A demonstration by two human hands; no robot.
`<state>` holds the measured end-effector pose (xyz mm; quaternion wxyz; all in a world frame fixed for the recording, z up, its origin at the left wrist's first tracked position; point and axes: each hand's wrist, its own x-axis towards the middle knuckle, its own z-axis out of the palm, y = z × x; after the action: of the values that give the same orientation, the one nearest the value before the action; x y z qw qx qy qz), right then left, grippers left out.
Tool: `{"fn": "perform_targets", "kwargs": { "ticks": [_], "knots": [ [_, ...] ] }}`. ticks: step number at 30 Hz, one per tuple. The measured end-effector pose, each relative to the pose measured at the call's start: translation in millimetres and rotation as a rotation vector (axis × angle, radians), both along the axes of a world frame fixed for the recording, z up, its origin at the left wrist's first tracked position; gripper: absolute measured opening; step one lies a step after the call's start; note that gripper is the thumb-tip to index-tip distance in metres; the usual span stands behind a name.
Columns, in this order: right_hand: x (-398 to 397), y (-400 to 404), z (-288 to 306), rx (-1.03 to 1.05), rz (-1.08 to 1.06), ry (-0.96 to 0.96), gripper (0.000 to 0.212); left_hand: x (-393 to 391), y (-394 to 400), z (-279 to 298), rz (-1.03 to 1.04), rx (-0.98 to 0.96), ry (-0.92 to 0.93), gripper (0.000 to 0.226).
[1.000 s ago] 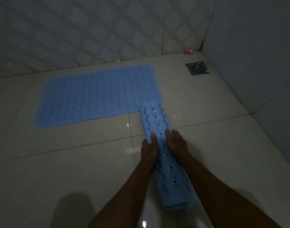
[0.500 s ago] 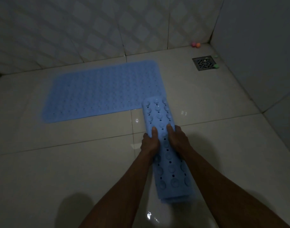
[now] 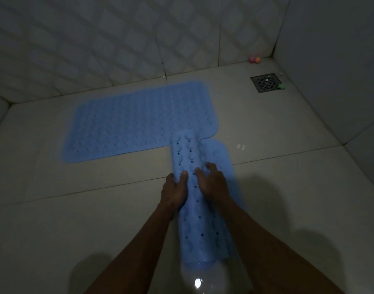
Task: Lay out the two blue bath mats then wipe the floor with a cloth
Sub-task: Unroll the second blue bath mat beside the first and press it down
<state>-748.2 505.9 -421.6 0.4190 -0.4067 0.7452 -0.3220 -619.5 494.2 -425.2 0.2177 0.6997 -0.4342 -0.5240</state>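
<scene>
One blue bath mat [image 3: 137, 122] lies flat on the pale tiled floor near the far wall. A second blue bath mat [image 3: 187, 153], dotted with suction cups, is still mostly rolled and runs toward me from the flat mat's near right corner. A strip of it lies unrolled on the floor to the roll's right. My left hand [image 3: 174, 192] grips the roll's left side with the thumb on top. My right hand [image 3: 211, 181] presses on the roll's top right, fingers spread. No cloth is in view.
A square metal floor drain [image 3: 265, 82] sits at the far right corner, with small green balls [image 3: 282, 86] beside it and a pink and an orange ball [image 3: 254, 59] against the wall. Tiled walls close the far side and the right side.
The rolled mat has begun to open toward the right, laying a strip on the floor. My right hand has shifted to the roll's right side with fingers spread. The camera has tilted slightly.
</scene>
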Motion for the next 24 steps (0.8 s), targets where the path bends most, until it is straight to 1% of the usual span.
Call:
{"fn": "perform_targets", "kwargs": {
  "ticks": [2,3,8,10,13,14,16,18,21,22,24],
  "knots": [
    [16.1,3.0,2.3,-0.026,-0.010,-0.082,0.051,8.6,0.5,-5.6,-0.016,-0.018,0.025,0.094],
    [20.6,3.7,2.4,-0.040,-0.017,-0.095,0.052,11.3,1.3,-9.5,-0.034,-0.033,0.036,0.095],
    [12.2,2.6,5.8,-0.061,-0.005,-0.048,0.043,7.0,3.3,-11.0,-0.056,-0.069,0.041,0.091],
    [10.4,2.3,7.3,-0.050,0.007,-0.034,0.044,5.8,3.0,-6.6,-0.050,-0.069,0.036,0.085],
    [13.8,0.2,8.3,-0.057,0.027,0.008,0.046,8.5,1.9,-0.9,-0.031,-0.089,0.060,0.059],
    [15.4,-0.6,8.5,-0.054,0.030,0.013,0.045,10.1,1.3,-1.5,-0.026,-0.096,0.068,0.055],
    [18.2,-2.8,9.7,-0.051,0.028,0.008,0.045,11.6,0.7,-1.1,-0.011,-0.080,0.099,0.057],
    [20.4,-4.5,10.8,-0.049,0.009,0.012,0.045,13.6,0.2,-0.7,0.000,-0.051,0.119,0.064],
    [23.0,-9.2,12.3,0.004,-0.039,0.013,0.049,21.3,-1.2,6.2,0.019,0.008,0.092,0.075],
    [25.4,-11.1,12.9,0.033,-0.038,0.016,0.050,27.0,-1.8,7.0,0.028,0.010,0.080,0.077],
    [34.6,-14.2,11.4,0.092,0.038,0.044,0.053,42.1,-2.2,8.8,0.039,0.015,0.059,0.080]
  ]
}}
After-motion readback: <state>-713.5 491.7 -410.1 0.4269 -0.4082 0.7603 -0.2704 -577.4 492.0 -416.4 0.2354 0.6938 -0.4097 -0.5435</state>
